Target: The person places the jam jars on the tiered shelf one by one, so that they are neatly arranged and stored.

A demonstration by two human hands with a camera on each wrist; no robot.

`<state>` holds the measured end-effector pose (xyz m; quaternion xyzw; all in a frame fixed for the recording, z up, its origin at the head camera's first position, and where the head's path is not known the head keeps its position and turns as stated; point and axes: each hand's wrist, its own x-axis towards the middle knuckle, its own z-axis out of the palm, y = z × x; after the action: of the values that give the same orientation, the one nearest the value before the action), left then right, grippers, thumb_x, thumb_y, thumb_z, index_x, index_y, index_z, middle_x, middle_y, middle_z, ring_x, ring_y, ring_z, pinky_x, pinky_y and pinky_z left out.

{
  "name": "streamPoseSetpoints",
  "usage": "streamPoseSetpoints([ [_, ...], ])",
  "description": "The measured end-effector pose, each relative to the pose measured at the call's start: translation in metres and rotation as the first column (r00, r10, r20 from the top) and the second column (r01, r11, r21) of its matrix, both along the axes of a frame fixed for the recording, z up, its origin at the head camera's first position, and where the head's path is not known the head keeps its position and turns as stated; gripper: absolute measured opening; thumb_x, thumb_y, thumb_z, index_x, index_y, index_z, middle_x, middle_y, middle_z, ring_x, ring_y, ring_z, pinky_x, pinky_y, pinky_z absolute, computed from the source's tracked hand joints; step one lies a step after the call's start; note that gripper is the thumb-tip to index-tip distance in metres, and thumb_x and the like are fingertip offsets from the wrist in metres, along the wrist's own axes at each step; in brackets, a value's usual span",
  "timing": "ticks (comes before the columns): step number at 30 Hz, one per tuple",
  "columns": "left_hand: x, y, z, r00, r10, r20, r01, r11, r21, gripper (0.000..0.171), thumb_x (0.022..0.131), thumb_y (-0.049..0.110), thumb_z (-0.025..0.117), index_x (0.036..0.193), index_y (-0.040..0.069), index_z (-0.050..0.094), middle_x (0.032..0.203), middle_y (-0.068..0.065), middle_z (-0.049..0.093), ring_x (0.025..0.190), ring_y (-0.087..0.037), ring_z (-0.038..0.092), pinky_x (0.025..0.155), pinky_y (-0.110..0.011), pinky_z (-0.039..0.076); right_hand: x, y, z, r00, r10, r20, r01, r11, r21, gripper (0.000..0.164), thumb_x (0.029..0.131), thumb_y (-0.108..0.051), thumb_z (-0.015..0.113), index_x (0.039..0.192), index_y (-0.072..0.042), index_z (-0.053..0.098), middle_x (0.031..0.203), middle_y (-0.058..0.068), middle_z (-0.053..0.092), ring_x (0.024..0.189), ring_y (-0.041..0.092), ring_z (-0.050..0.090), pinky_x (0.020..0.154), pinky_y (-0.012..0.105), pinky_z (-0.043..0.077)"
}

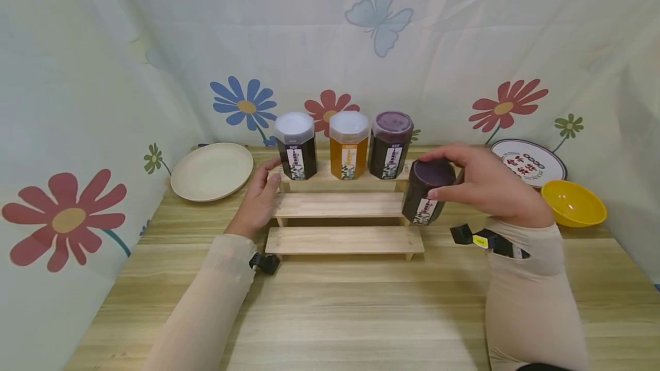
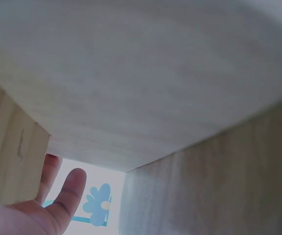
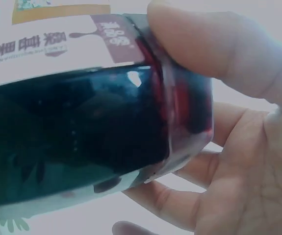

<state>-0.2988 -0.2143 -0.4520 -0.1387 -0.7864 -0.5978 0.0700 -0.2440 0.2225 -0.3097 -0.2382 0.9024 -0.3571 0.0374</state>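
Observation:
My right hand [image 1: 490, 182] grips a dark purple hexagonal jar [image 1: 425, 208], tilted, beside the right end of a three-tier wooden stand [image 1: 340, 239]. In the right wrist view, the thumb lies along one side near the lid and the fingers are on the other. My left hand [image 1: 258, 199] holds the left end of the stand's top tier; in the left wrist view, two fingers [image 2: 69, 196] show past a wooden board. On the top tier stand a dark jar with a white lid [image 1: 296, 153], an amber jar [image 1: 349, 150] and a dark jar with a purple lid [image 1: 390, 150].
A cream plate [image 1: 212, 172] lies at the back left of the wooden table [image 1: 361, 314]. At the back right are a white plate with red lettering [image 1: 528, 162] and a yellow bowl [image 1: 573, 205]. A flower-printed curtain [image 1: 309, 44] hangs behind.

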Motion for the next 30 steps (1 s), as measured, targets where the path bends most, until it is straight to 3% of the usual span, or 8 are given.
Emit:
streamPoseSetpoints([
  [3,0.000,0.000,0.000,1.000,-0.001,0.002,0.001,1.000,-0.002,0.045,0.116,0.020,0.038,0.157,0.003,0.037,0.165,-0.016,0.036,0.154,-0.028,0.028,0.127,-0.051,0.020,-0.001,-0.004,-0.002,0.998,-0.022,-0.050,0.024,0.999,0.039,0.060,0.089,-0.019,0.088,0.144,-0.019,0.063,0.139,0.010,0.065,0.119,0.031,0.062,0.089,0.023,0.054],
  [10,-0.002,0.000,-0.001,1.000,-0.002,-0.001,0.002,1.000,-0.005,0.045,0.116,0.022,0.037,0.158,0.005,0.037,0.165,-0.015,0.037,0.154,-0.027,0.028,0.127,-0.052,0.020,-0.004,-0.007,-0.002,0.998,-0.068,-0.015,0.068,0.997,0.046,0.069,0.086,-0.022,0.090,0.148,-0.021,0.060,0.143,0.009,0.065,0.128,0.032,0.057,0.100,0.051,0.048],
  [14,-0.001,0.000,-0.001,1.000,-0.009,-0.001,0.009,1.000,0.003,0.045,0.116,0.020,0.038,0.158,0.005,0.038,0.165,-0.015,0.037,0.154,-0.028,0.029,0.126,-0.053,0.021,-0.003,0.000,0.000,0.996,-0.079,0.049,0.078,0.997,0.015,0.067,0.088,-0.023,0.089,0.149,-0.020,0.059,0.143,0.012,0.063,0.113,0.032,0.060,0.087,0.042,0.052],
  [16,-0.001,0.001,-0.001,1.000,-0.007,0.001,0.007,1.000,0.000,0.045,0.116,0.020,0.037,0.158,0.005,0.037,0.166,-0.015,0.036,0.154,-0.028,0.028,0.126,-0.053,0.020,0.000,0.003,0.002,0.993,-0.090,0.075,0.090,0.996,-0.004,0.061,0.090,-0.023,0.087,0.145,-0.020,0.062,0.141,0.011,0.063,0.099,0.030,0.060,0.073,0.034,0.050],
  [19,-0.001,0.000,-0.001,1.000,-0.004,0.003,0.004,1.000,0.001,0.045,0.116,0.020,0.037,0.158,0.006,0.037,0.166,-0.014,0.036,0.155,-0.027,0.028,0.127,-0.052,0.020,0.001,0.004,0.003,0.992,-0.107,0.063,0.107,0.994,0.002,0.052,0.090,-0.023,0.087,0.138,-0.019,0.067,0.141,0.010,0.063,0.087,0.029,0.055,0.063,0.032,0.046],
  [21,-0.001,0.000,-0.001,1.000,-0.003,0.003,0.003,1.000,0.002,0.044,0.116,0.021,0.037,0.158,0.006,0.038,0.166,-0.013,0.036,0.155,-0.026,0.028,0.127,-0.052,0.020,0.000,0.003,0.003,0.993,-0.114,0.045,0.114,0.994,0.001,0.048,0.090,-0.024,0.087,0.135,-0.018,0.070,0.142,0.009,0.064,0.093,0.029,0.057,0.067,0.033,0.046],
  [26,-0.001,-0.001,-0.001,1.000,-0.005,0.003,0.005,1.000,0.010,0.044,0.116,0.021,0.037,0.158,0.006,0.038,0.165,-0.013,0.037,0.154,-0.026,0.028,0.127,-0.051,0.020,-0.003,-0.001,0.001,0.996,-0.089,-0.008,0.089,0.996,-0.015,0.045,0.090,-0.020,0.087,0.133,-0.014,0.073,0.150,0.010,0.062,0.132,0.032,0.054,0.093,0.043,0.043],
  [30,0.000,-0.001,-0.002,1.000,-0.001,0.003,0.001,1.000,0.008,0.045,0.116,0.021,0.037,0.158,0.006,0.038,0.166,-0.013,0.037,0.155,-0.026,0.027,0.127,-0.051,0.018,-0.004,-0.004,-0.001,0.998,-0.062,-0.033,0.062,0.998,-0.022,0.047,0.090,-0.018,0.086,0.135,-0.010,0.073,0.151,0.013,0.060,0.142,0.038,0.050,0.105,0.053,0.043],
])
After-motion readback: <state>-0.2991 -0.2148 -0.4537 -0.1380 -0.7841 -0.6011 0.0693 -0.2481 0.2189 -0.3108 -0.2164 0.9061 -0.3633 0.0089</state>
